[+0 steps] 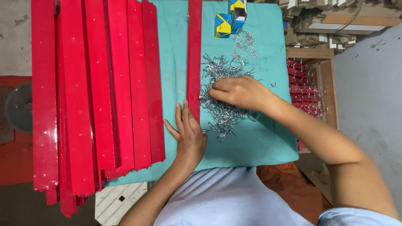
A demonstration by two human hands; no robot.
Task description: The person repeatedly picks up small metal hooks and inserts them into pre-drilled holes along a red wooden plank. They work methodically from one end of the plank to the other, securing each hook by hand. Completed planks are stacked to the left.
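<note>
L hand lies flat, palm down, fingers straight & together, tips touching the lower end of a single red strip on the teal-covered counter; holds nothing. R hand, wrist bent, fingers curled down into the pile of metal hooks just beside the strip; can't tell if it grips any. Stack of red strips further left.

red strips: tops cut by edge; hooks: partly hidden under right hand

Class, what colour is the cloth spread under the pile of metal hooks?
Teal, a blue-green cloth, clearest in the head view.
</note>
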